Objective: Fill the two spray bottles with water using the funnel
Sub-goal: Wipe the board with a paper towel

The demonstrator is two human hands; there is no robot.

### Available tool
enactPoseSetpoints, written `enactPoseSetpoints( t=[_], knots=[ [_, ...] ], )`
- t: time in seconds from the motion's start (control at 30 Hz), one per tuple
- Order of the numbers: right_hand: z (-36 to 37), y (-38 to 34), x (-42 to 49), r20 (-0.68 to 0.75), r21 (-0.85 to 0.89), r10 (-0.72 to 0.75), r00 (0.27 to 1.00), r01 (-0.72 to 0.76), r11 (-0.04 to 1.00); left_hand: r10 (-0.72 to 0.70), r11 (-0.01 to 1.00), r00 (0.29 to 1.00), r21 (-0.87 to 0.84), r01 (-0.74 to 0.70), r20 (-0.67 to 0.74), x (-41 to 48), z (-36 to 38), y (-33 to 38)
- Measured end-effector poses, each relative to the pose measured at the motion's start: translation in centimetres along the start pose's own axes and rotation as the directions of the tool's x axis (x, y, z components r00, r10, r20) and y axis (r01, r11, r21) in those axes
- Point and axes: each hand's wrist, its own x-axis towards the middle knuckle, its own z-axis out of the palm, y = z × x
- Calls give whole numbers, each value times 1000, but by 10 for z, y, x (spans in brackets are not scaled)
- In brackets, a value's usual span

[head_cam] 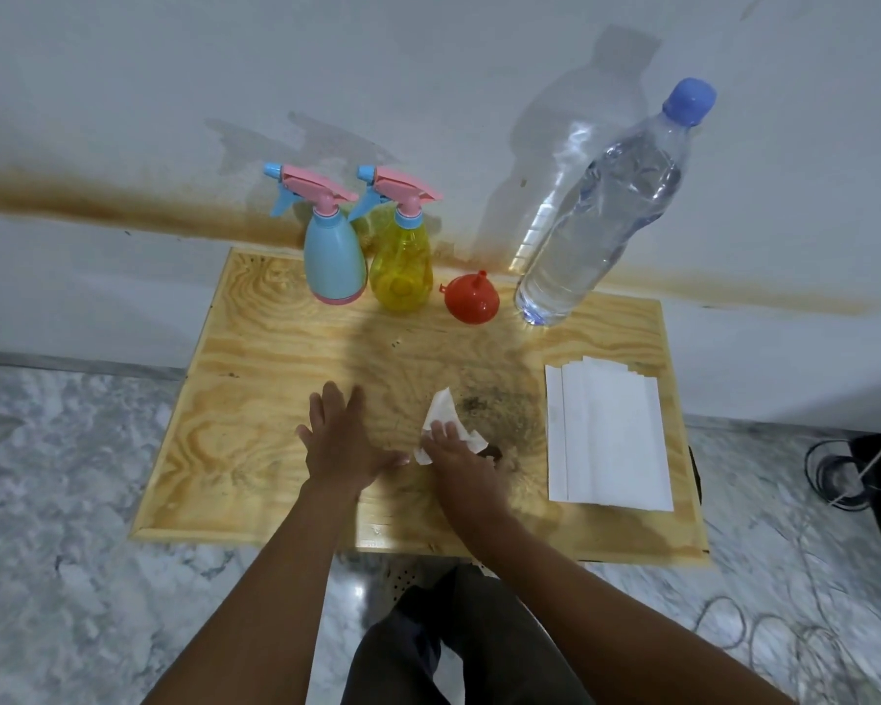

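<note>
A blue spray bottle (334, 259) and a yellow spray bottle (402, 269) stand side by side at the back of the wooden table (255, 379), both with pink trigger heads on. To their right a red funnel (471, 297) lies mouth down. A large clear water bottle (606, 211) with a blue cap stands further right. My left hand (344, 440) rests flat on the table, fingers spread. My right hand (459, 452) presses a crumpled white tissue (443, 417) against the wood near a dark damp patch.
A stack of white paper towels (611, 435) lies at the table's right side. The white wall (428, 68) with a brown stain runs right behind the table. Cables (835, 475) and a dark box lie on the marble floor to the right.
</note>
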Motion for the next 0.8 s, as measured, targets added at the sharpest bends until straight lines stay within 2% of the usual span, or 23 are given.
enactPoseSetpoints(
  t=[0.13, 0.27, 0.4, 0.53, 0.6, 0.67, 0.73, 0.8],
  knots=[
    [-4, 5, -8, 39, 13, -91, 995, 90, 996, 3, 1000, 1000, 12, -4, 15, 1, 0, -1],
    [-23, 20, -10, 64, 278, -56, 996, 36, 960, -9, 1000, 1000, 18, 9, 21, 1, 0, 1],
    [-50, 37, -10, -54, 517, 42, 998, -9, 856, -48, 998, 996, 33, 46, 75, 2, -4, 7],
    [-75, 54, -31, -204, 701, 212, 956, -8, 714, -65, 997, 994, 55, 60, 92, 2, -10, 18],
    [-80, 65, -46, -252, 743, 278, 927, 2, 669, -22, 995, 997, 96, 14, 80, -4, -10, 34],
    [-82, 79, -64, -320, 770, 339, 885, 34, 637, 86, 992, 996, 87, -86, 3, -12, -3, 59],
    [-83, 98, -83, -365, 797, 417, 832, 49, 602, 215, 975, 976, -49, -217, -42, -27, 10, 93],
    [-83, 121, -101, -391, 822, 509, 767, 42, 568, 298, 940, 954, -180, -290, 18, -47, 27, 134]
  ],
)
